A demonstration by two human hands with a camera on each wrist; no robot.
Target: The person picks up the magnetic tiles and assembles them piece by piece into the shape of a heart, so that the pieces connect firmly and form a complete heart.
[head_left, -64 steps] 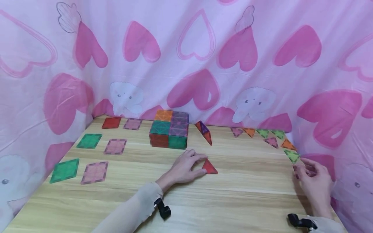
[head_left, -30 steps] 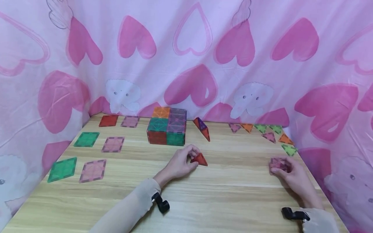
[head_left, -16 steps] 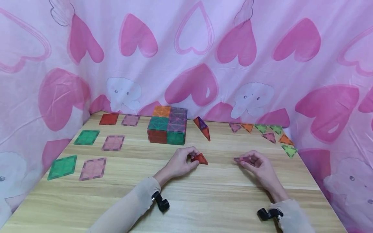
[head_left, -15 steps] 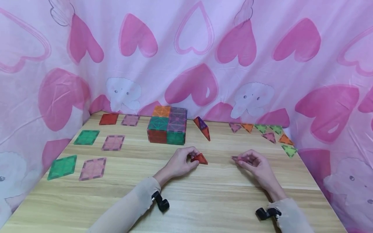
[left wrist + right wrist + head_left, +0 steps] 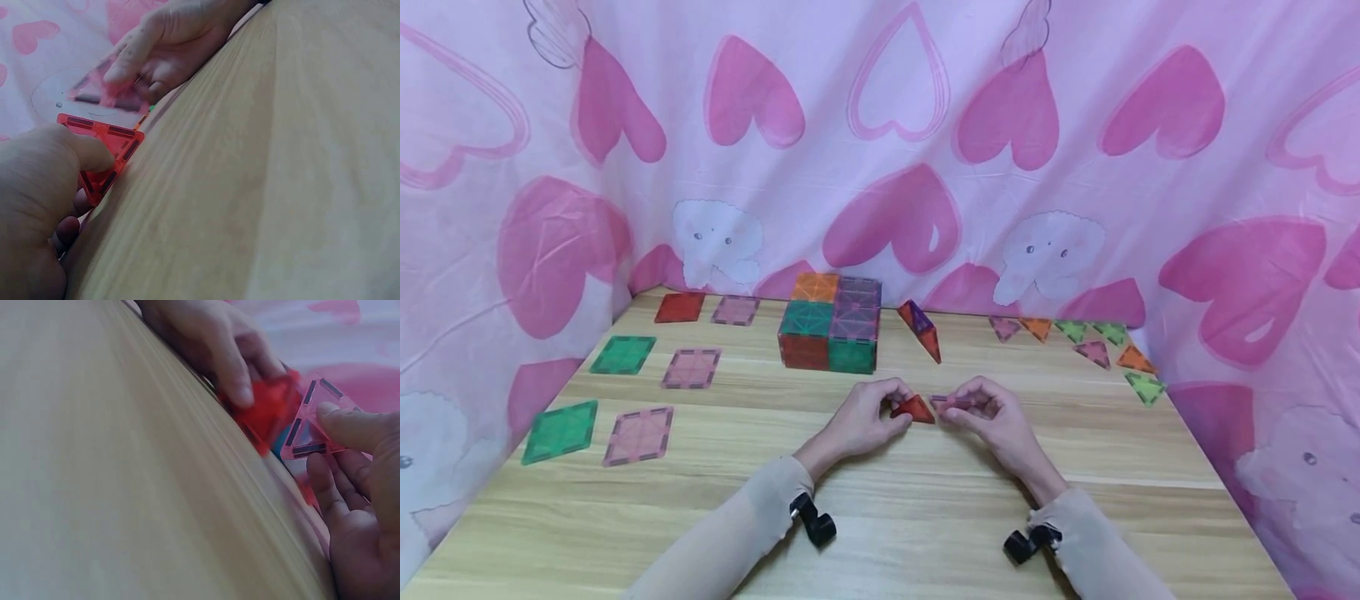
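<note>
My left hand [image 5: 863, 417] pinches a red triangular magnetic tile [image 5: 917, 409] between thumb and fingers, low over the middle of the table. Facing it, my right hand [image 5: 1000, 425] pinches a translucent pink triangular magnetic tile [image 5: 951, 402], held nearly flat. The pink tile's edge is close beside the red tile's right corner in the head view. Dark magnet strips show along the borders of the red tile [image 5: 103, 153] in the left wrist view and of the pink tile [image 5: 319, 422] in the right wrist view.
Behind the hands stands a block of coloured square tiles [image 5: 831, 325], with a red and purple piece [image 5: 921, 331] to its right. Loose squares such as a green one [image 5: 561, 431] lie at left. Several small triangles, including a lime one [image 5: 1144, 387], lie back right. A pink heart-patterned curtain [image 5: 895, 217] encloses the table.
My right hand has taken the pink triangle from the right side and carried it left to the red tile. My left hand has picked up the red triangle and since stayed nearly still.
</note>
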